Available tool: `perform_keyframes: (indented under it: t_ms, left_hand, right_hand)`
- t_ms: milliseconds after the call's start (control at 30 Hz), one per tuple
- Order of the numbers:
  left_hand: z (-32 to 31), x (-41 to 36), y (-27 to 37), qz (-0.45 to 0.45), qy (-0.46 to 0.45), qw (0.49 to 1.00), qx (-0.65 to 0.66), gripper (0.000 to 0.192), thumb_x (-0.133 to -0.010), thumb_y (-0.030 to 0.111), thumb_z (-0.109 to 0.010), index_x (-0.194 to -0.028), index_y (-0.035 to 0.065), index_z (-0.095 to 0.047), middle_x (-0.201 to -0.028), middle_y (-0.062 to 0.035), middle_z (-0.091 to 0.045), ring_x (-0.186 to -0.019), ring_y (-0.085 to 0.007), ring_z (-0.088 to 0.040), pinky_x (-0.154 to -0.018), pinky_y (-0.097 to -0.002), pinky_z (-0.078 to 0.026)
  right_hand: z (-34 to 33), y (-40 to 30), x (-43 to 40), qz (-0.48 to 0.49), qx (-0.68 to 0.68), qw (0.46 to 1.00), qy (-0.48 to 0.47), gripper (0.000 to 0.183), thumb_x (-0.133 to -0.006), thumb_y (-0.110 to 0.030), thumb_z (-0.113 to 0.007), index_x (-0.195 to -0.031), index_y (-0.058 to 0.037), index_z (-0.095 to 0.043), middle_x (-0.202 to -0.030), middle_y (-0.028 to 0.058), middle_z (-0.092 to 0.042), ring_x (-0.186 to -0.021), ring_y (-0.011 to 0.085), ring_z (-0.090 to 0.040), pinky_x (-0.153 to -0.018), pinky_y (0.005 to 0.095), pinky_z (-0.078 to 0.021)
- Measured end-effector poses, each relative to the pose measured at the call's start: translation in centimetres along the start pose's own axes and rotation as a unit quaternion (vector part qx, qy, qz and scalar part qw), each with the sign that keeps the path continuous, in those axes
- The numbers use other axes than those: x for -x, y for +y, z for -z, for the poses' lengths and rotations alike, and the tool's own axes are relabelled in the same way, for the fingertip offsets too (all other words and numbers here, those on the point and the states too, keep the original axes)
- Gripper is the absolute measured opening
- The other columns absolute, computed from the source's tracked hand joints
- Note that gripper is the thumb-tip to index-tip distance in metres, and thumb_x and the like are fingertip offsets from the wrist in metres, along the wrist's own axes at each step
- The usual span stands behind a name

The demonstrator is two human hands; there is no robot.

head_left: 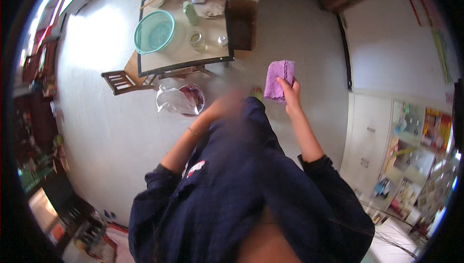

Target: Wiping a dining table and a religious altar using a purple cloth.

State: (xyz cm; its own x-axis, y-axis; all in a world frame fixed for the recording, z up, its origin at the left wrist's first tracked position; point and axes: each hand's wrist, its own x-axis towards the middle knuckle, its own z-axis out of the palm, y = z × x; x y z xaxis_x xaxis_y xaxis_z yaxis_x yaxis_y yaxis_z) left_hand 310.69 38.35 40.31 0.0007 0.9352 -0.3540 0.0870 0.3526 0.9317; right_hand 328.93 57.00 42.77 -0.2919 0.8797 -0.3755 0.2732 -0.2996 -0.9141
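Observation:
My right hand (291, 91) grips a folded purple cloth (278, 80) by its lower right edge, out in front of me on the right. My left hand (229, 104) is in front of my body, above my dark trousers; a blur covers its fingers, so whether it holds anything cannot be told. Ahead on the left is a table (177, 62) with a black edge. On it are a turquoise plastic basket (159, 33), a green bottle (190, 13), a glass jar (197, 41) and a small white bottle (222, 41).
A wooden chair (117, 82) is beside the table. Near it on the floor is a bin (195, 98) with a clear plastic bag. A cardboard box (243, 25) is right of the table. White drawers (369, 129) line the right side.

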Motion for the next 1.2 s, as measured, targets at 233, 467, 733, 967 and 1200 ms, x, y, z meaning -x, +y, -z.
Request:
perform_keyframes:
  t_ms: [233,467,733,967,1200]
  left_hand:
    - [2.3,7.2,-8.3,0.265,0.407,0.827,0.282,0.035,-0.093,0.03,-0.047,-0.122,0.0097,-0.048,-0.109,-0.0068,-0.061,-0.098,-0.018,-0.06,-0.079,-0.0335,-0.048]
    - [-17.6,16.8,-15.3,0.462,0.555,0.56,0.406,0.022,-0.09,0.026,-0.054,-0.095,0.0044,-0.051,-0.075,-0.0076,-0.06,-0.058,-0.018,-0.059,-0.048,-0.0296,-0.048]
    - [-38.8,16.7,-3.1,0.561,0.372,0.501,0.544,0.038,-0.088,0.034,-0.053,-0.11,0.0038,-0.05,-0.091,-0.0153,-0.065,-0.071,-0.0226,-0.064,-0.053,-0.0298,-0.047]
    - [-26.6,7.1,-0.4,0.579,0.393,0.43,0.571,0.041,-0.089,0.034,-0.052,-0.114,0.0028,-0.043,-0.093,-0.0169,-0.065,-0.075,-0.025,-0.066,-0.061,-0.0336,-0.05]
    - [-25.0,7.6,-0.5,0.56,0.451,0.425,0.549,0.042,-0.089,0.033,-0.051,-0.117,0.0032,-0.042,-0.093,-0.0174,-0.065,-0.073,-0.0268,-0.066,-0.063,-0.0365,-0.051]
  right_hand:
    - [-7.0,2.9,-25.8,0.056,0.281,0.943,-0.17,0.035,-0.073,-0.017,-0.07,-0.102,0.0007,-0.061,-0.096,0.0114,-0.065,-0.085,0.0185,-0.062,-0.076,0.0317,-0.0474]
    - [-23.5,8.6,-45.6,0.036,0.377,0.923,-0.068,0.05,-0.061,-0.029,-0.075,-0.099,-0.0013,-0.06,-0.102,0.02,-0.063,-0.098,0.0342,-0.06,-0.085,0.0402,-0.0469]
    - [-40.3,6.3,-48.2,0.07,0.339,0.932,-0.112,0.05,-0.07,-0.028,-0.071,-0.109,-0.0021,-0.053,-0.107,0.0197,-0.06,-0.1,0.035,-0.058,-0.082,0.0429,-0.0499]
    - [-40.3,12.4,-58.1,-0.089,0.399,0.907,-0.099,0.039,-0.064,-0.016,-0.07,-0.095,0.0063,-0.061,-0.096,0.0174,-0.064,-0.079,0.0241,-0.065,-0.06,0.0333,-0.0555]
    - [-38.9,11.4,-51.4,-0.074,0.375,0.919,-0.094,0.048,-0.066,-0.025,-0.074,-0.105,-0.0007,-0.059,-0.1,0.016,-0.063,-0.083,0.0267,-0.064,-0.071,0.0348,-0.053]
